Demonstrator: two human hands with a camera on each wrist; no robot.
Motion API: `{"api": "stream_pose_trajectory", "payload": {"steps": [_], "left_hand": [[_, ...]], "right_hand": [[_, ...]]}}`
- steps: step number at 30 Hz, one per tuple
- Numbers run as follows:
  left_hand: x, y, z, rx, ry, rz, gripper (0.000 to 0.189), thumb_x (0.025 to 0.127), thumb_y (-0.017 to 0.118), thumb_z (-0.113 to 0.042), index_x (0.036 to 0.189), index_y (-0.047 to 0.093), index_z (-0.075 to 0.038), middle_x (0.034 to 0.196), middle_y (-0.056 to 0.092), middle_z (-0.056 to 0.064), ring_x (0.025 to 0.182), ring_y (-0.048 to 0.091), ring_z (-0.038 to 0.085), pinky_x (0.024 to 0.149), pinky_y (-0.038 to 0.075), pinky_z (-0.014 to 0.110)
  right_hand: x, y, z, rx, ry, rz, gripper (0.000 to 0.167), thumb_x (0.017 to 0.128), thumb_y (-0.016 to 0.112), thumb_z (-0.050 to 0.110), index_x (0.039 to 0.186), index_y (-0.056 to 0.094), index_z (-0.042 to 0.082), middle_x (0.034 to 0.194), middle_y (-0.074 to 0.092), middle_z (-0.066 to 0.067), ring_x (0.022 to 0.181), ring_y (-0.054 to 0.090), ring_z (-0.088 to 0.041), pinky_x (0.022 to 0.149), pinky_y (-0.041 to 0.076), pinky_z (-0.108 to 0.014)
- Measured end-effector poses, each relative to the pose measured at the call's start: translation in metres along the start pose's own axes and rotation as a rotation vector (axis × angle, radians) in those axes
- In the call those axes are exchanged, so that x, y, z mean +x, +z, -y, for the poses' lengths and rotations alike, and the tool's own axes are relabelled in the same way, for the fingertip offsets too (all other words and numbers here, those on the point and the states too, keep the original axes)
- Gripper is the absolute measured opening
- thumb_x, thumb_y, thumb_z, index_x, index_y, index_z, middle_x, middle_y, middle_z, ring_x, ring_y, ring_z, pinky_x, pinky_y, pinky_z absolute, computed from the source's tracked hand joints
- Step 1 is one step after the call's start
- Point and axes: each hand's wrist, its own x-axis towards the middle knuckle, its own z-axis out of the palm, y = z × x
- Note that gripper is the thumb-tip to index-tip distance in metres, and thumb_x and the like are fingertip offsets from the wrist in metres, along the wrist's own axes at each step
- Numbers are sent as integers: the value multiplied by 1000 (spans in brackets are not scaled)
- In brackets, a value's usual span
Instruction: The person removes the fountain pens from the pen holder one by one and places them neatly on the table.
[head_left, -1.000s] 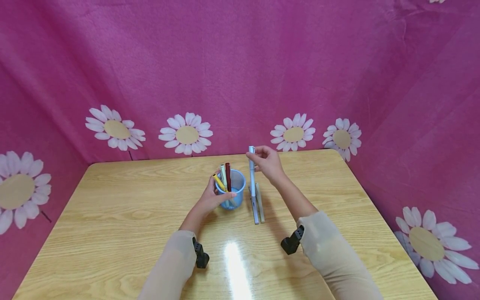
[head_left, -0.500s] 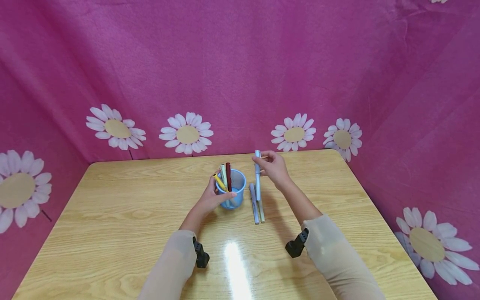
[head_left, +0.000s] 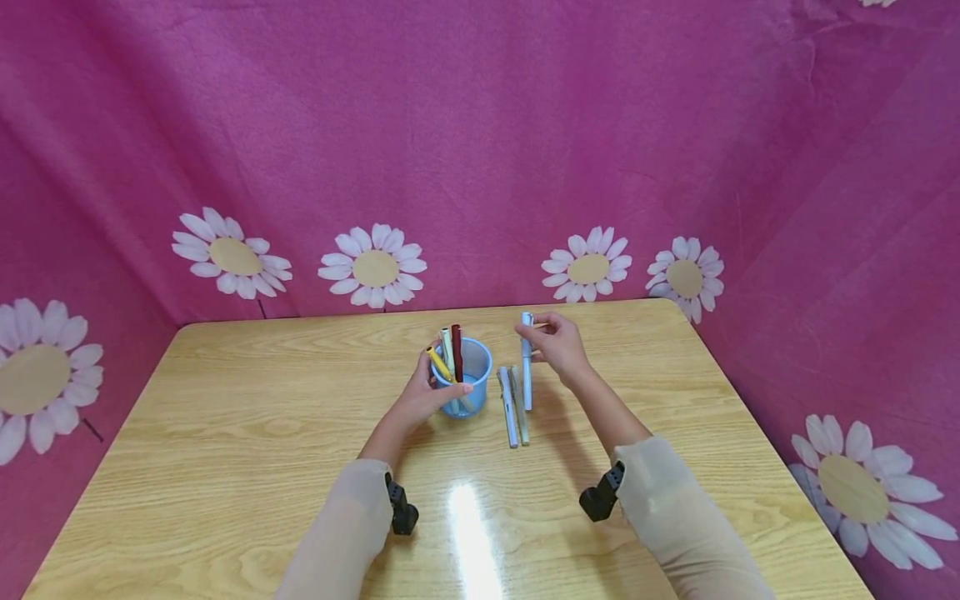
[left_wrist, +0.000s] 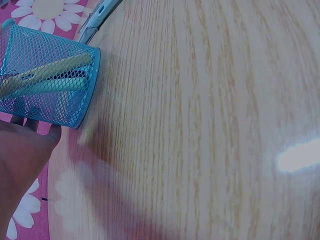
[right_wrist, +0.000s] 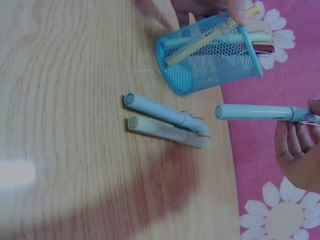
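pale-blue pen (head_left: 527,379), blue mesh cup (right_wrist: 220,77), daisy-patterned pink cloth (head_left: 480,150).

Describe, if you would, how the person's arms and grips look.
The left sleeve and right sleeve are plain and pale beige; a small, angular black device juts from each, no cable visible. The left grip and right grip are gloveless.

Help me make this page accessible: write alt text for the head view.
A right hand holds a pale blue pen upright in its fingers, right of two pens lying on a wooden table. The left hand grips a blue cup of yellow, pale green and dark red pens.
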Motion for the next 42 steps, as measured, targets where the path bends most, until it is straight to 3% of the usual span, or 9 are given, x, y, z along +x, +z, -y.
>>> {"api": "stream_pose_trajectory", "payload": {"steps": [5,17,30,42], "left_hand": [[0,0,-2,1,-1,1,89,83,70,-25,148,8,-30,150,26,10,142,21,31,116,17,50],[-1,1,-2,-9,-13,-11,89,83,70,-23,147,9,-32,151,25,9,142,21,34,115,17,54],[0,0,0,-29,3,-2,89,83,70,-20,148,9,-29,150,27,9,142,22,31,116,17,50],[-17,-2,-25,-31,-27,49,94,82,71,-23,150,6,-22,153,22,13,143,17,34,116,15,50]], "right_hand": [[1,-4,-6,1,10,-20,38,86,66,19,116,55,-3,78,57,5,62,57,-2,62,57,-26],[-1,-11,-22,-8,44,-43,37,87,66,18,113,54,-5,74,54,6,61,55,-4,62,57,-29],[-1,-17,-36,-33,112,-40,39,88,65,21,116,53,-3,80,55,4,65,55,-5,79,56,-39],[3,-14,-55,-60,170,-47,39,86,67,23,116,55,-1,83,53,0,64,55,-6,77,57,-39]]}}
